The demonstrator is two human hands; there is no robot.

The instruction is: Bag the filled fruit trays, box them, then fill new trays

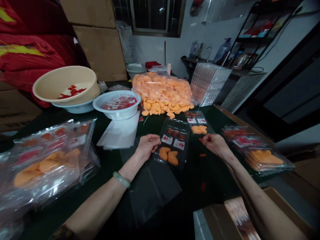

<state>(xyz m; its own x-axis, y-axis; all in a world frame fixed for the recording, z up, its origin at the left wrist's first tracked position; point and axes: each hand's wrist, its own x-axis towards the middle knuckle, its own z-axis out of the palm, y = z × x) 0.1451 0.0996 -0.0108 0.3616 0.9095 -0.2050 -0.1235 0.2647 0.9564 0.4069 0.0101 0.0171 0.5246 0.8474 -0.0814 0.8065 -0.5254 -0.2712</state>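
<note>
The clear plastic tray (172,125) lies between your hands, its long axis running away from you. Its near end holds two orange pieces (166,156), and its far end holds red pieces (175,132) and small white cards (179,144). Your left hand (147,147) is just beside the tray, with fingertips (158,138) pinched at its edge; you can't tell what they grip. Your right hand (214,145) is loosely curled, gripping nothing. Beyond the tray, a heaped bag of orange pieces (162,93) is unused; filled trays (260,156) lie to the tray's right.
</note>
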